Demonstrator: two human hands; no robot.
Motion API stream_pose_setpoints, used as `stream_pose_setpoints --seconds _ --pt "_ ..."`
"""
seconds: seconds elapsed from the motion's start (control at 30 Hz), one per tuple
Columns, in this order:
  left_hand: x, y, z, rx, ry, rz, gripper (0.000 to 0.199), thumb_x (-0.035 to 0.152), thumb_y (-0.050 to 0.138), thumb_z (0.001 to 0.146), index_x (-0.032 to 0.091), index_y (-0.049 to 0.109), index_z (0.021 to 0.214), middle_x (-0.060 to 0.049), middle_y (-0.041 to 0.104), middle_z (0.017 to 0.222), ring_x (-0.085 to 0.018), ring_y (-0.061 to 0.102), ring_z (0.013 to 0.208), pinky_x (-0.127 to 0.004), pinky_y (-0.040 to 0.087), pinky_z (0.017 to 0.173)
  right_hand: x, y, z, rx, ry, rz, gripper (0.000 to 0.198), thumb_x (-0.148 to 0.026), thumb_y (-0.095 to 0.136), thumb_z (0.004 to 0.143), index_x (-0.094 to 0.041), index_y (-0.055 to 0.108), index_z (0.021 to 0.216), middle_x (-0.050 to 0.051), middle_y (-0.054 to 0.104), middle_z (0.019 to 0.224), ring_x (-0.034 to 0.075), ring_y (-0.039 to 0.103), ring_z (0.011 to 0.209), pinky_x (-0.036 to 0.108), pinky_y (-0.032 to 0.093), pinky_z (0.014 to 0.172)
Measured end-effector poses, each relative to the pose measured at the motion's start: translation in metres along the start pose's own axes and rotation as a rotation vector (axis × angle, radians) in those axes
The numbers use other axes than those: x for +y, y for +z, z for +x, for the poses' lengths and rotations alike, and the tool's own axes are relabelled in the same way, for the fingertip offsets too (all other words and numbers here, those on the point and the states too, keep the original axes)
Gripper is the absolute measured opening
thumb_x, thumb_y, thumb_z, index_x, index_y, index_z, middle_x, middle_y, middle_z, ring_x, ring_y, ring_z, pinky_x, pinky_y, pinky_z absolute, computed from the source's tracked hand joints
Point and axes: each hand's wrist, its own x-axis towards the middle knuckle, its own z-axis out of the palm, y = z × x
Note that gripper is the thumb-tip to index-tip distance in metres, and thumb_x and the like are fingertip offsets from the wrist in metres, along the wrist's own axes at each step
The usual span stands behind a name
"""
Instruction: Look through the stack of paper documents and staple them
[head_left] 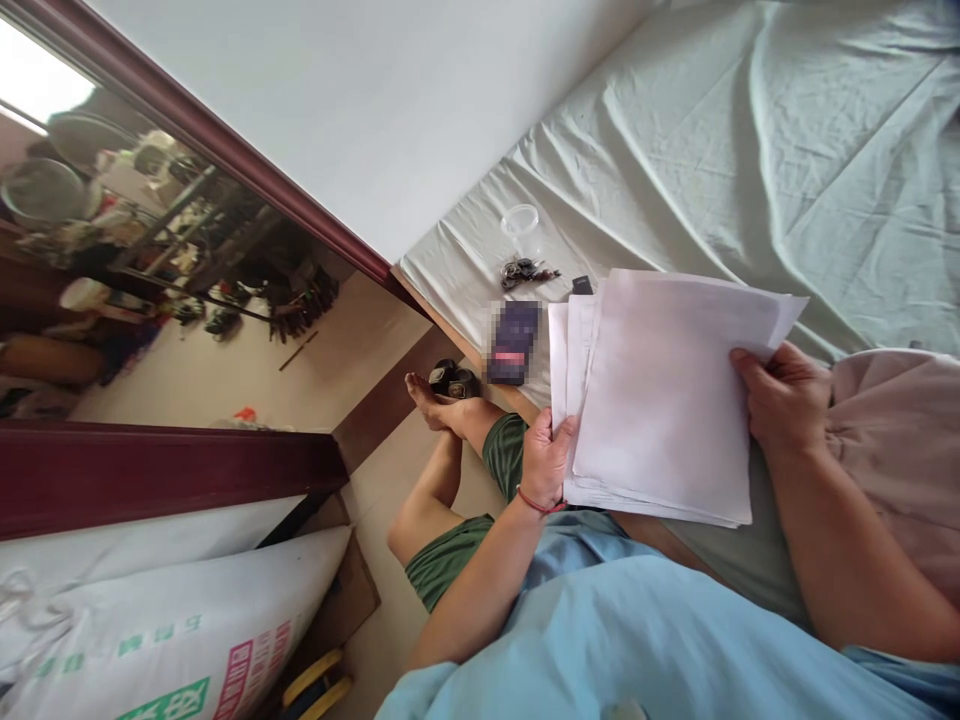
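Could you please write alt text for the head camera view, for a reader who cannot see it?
Someone's left hand and right hand hold a loose stack of white paper by opposite sides. On the pale cloth beside it are keys, a clear container and a dark pixelated object.

head view | from the person's head, facing forward and down | near: shirt, left hand, right hand, papers | far right: bed | far left: door frame, slanting across the view
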Motion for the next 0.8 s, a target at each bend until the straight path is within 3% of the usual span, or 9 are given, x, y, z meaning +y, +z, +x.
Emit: stream_pose_setpoints --seconds 0.13,0.33,0.43,0.53,0.6,0.67,0.73,0.8 --pt "0.000 0.000 -0.001 0.019 0.037 0.039 0.040 0.051 0.074 0.083 0.017 0.068 0.102 -0.005 0.075 0.098 -0.017 0.067 0.090 -0.029 0.053 0.087 0.000 -0.001 0.003 -0.042 0.033 0.135 0.019 -0.030 0.081 0.071 -0.018 0.071 0.083 -0.004 0.065 0.070 0.008 0.050 0.058 0.021 0.041 0.054" --pt "-0.005 -0.004 -0.002 0.048 0.093 0.116 0.037 0.051 0.070 0.085 0.019 0.069 0.102 -0.004 0.075 0.102 -0.018 0.067 0.097 -0.029 0.051 0.092 -0.008 -0.002 0.001 -0.239 0.185 0.117 0.036 -0.037 0.086 0.067 -0.022 0.072 0.097 -0.002 0.073 0.082 0.013 0.060 0.062 0.024 0.049 0.054" --pt "-0.008 -0.007 0.000 0.033 0.057 0.050 0.033 0.049 0.065 0.089 0.019 0.070 0.102 -0.004 0.074 0.102 -0.018 0.066 0.099 -0.028 0.051 0.093 -0.008 -0.003 0.000 -0.292 0.190 0.073 0.033 -0.036 0.084 0.069 -0.022 0.075 0.098 -0.001 0.073 0.079 0.012 0.059 0.061 0.023 0.048 0.053" --pt "-0.008 -0.007 0.002 0.047 0.003 -0.022 0.032 0.045 0.066 0.087 0.020 0.068 0.108 -0.005 0.073 0.111 -0.018 0.066 0.107 -0.029 0.050 0.098 -0.005 -0.003 0.001 -0.217 0.132 0.052 0.023 -0.033 0.080 0.072 -0.022 0.074 0.092 -0.004 0.070 0.073 0.009 0.054 0.057 0.021 0.044 0.052" --pt "-0.006 -0.006 0.002 0.055 0.013 -0.020 0.045 0.041 0.069 0.085 0.023 0.061 0.126 -0.005 0.072 0.115 -0.017 0.066 0.108 -0.029 0.049 0.099 -0.006 0.000 0.002 -0.140 0.113 0.142 0.023 -0.030 0.081 0.069 -0.021 0.073 0.089 -0.004 0.071 0.073 0.009 0.056 0.059 0.022 0.047 0.057" --pt "-0.004 -0.005 0.002 0.038 0.031 -0.018 0.070 0.038 0.071 0.084 0.027 0.043 0.147 -0.004 0.072 0.109 -0.016 0.067 0.098 -0.030 0.051 0.094 -0.009 0.003 0.003 -0.085 0.122 0.274 0.028 -0.025 0.084 0.063 -0.021 0.074 0.088 -0.002 0.073 0.076 0.012 0.060 0.063 0.026 0.052 0.064" --pt "-0.002 -0.005 0.001 -0.003 0.031 -0.037 0.085 0.037 0.071 0.084 0.028 0.026 0.156 -0.003 0.071 0.100 -0.016 0.067 0.086 -0.030 0.052 0.086 -0.014 0.004 0.003 -0.053 0.165 0.386 0.033 -0.021 0.086 0.056 -0.020 0.074 0.087 0.000 0.075 0.080 0.014 0.065 0.067 0.031 0.056 0.072" --pt "-0.001 -0.006 0.001 -0.028 0.037 -0.005 0.080 0.037 0.069 0.085 0.027 0.031 0.154 -0.001 0.069 0.092 -0.014 0.063 0.079 -0.029 0.051 0.079 -0.019 0.003 0.002 -0.051 0.236 0.458 0.032 -0.019 0.086 0.054 -0.021 0.074 0.084 0.001 0.076 0.084 0.017 0.067 0.070 0.034 0.058 0.076"
